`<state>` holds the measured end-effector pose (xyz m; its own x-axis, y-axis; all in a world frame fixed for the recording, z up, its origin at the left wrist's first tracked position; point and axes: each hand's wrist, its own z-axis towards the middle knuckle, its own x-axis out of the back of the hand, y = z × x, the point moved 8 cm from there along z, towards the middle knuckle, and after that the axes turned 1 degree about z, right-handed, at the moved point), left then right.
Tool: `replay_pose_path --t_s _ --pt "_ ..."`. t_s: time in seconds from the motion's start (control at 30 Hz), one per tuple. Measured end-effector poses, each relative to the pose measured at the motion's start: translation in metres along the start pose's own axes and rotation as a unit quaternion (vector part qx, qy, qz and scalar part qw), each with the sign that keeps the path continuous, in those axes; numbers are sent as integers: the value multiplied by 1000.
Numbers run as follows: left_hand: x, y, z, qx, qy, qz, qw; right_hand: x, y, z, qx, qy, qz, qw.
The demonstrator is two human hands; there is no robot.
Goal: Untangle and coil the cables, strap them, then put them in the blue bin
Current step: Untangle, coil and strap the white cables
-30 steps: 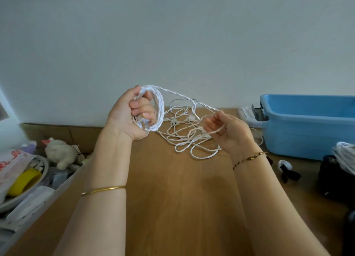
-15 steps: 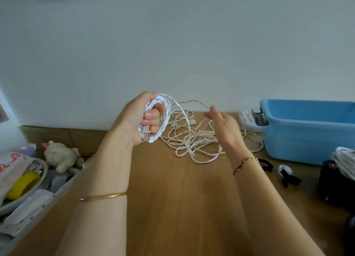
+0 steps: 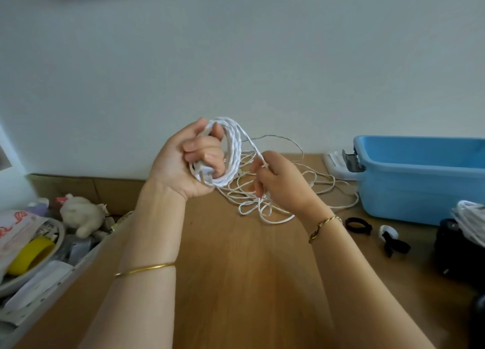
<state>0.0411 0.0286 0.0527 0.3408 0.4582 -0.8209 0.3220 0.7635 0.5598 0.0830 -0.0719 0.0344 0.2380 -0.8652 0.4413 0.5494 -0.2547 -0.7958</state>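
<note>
**White cable half wound, the rest loose on the wood**

The wooden table (image 3: 236, 283) carries the whole job. At three o'clock from the hands the blue bin (image 3: 409, 199) stands open, well apart from the work. At twelve o'clock from the table's middle, near the wall, lies the loose heap of white cable (image 3: 244, 191), its loops crossing one another and not yet drawn in. Both hands are held above it.

The left hand (image 3: 178, 165), at ten o'clock of the heap, has its fingers curled through the coil (image 3: 232, 149) and clamps the turns against the palm. The right hand (image 3: 286, 188), at four o'clock of the coil, pinches the running strand (image 3: 252, 144) between thumb and fingertips, a little below where it leaves the top of the coil.

The step in hand looks to be laying the next turn. To do it well, the person would likely let the strand slide through the pinch, so that kinks and crossings surface before they reach the coil. Each turn should match those already held, and the left grip should be firm enough that none slips off. A snag in the heap is better shaken free than pulled tight. Two black straps (image 3: 357, 225), at four o'clock of the right hand, lie near for binding.
</note>
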Motion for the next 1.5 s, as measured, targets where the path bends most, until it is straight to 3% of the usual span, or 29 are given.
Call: replay_pose_path --t_s 0.17,0.27,0.37,0.53,0.63,0.8,0.9,0.93,1.07,1.2,1.37,1.5 --pt "1 31 -6 -208 19 -97 973 -24 -3 -5 -11 -103 85 991" --pt "-3 45 -8 -296 7 -81 952 -31 -4 -10 -34 -149 92 984" --pt "10 59 -16 -392 99 17 914 -32 -12 -17 -41 -193 86 976" --pt "40 74 -35 -469 289 238 800 -27 -31 -25 -38 -234 53 970" --pt "37 70 -43 -470 379 385 698 -12 -39 -21 -23 -174 68 982" --pt "28 54 -20 -346 379 606 609 13 -27 -9 -28 -12 145 989" --pt "24 35 -3 -230 352 695 583 20 -19 -5 -33 47 170 984" --pt "24 29 3 -197 333 706 593 24 -18 -4 -25 61 167 984" --pt "18 4 7 -88 232 672 698 38 -20 -3 25 93 112 989" --pt "8 -13 7 -30 165 699 695 37 -22 -3 45 71 95 992" --pt "14 -16 1 13 124 530 839 28 3 -4 -19 38 190 981" --pt "23 -20 -1 76 85 314 943 15 27 -3 -73 -22 338 938"
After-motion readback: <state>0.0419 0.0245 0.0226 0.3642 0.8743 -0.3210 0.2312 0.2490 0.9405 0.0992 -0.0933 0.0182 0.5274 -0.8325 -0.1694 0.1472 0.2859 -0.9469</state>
